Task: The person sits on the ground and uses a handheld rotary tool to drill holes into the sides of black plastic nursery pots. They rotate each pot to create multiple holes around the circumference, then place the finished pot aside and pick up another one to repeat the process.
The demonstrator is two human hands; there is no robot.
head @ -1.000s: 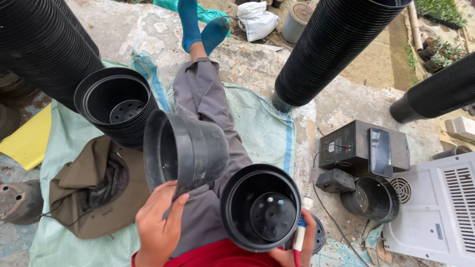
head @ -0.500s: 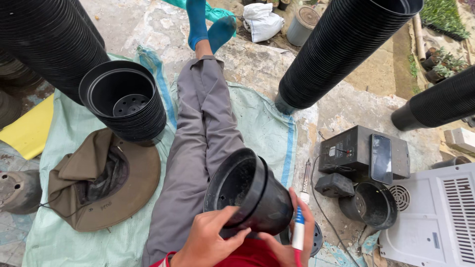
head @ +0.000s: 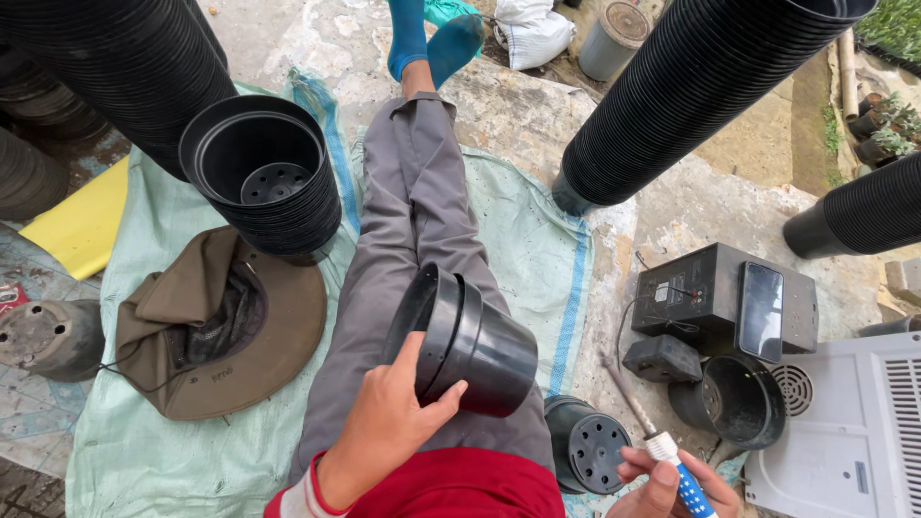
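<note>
A person sits on a pale green woven tarp (head: 537, 249) with grey-trousered legs stretched out, seen from a camera on their own head. The left hand (head: 389, 422) grips a black plastic nursery pot (head: 465, 341), thumb hooked over the rim and fingers curled on the near side, so the hand is closed firmly on it. The pot lies tipped on its side above the lap, mouth facing left and base pointing right. It is matte black, round and slightly tapered, with a thick stepped lip; a second rim line just behind the first suggests two pots nested together, though that cannot be told for sure. The right hand (head: 672, 484), low and to the right of the held pot, is wrapped around a slim tool with a blue dotted handle (head: 683, 480) and a white collar, its long dull shaft (head: 624, 393) angling up and away. Between the two hands, just right of the held pot, another black pot (head: 590, 446) lies on its side showing a base pierced with drainage holes. Up and left of the gripping hand stands a short stack of black pots (head: 264, 177), and below it a brown brimmed hat (head: 225, 321). Tall leaning columns of stacked pots (head: 691, 96) rise beyond.
</note>
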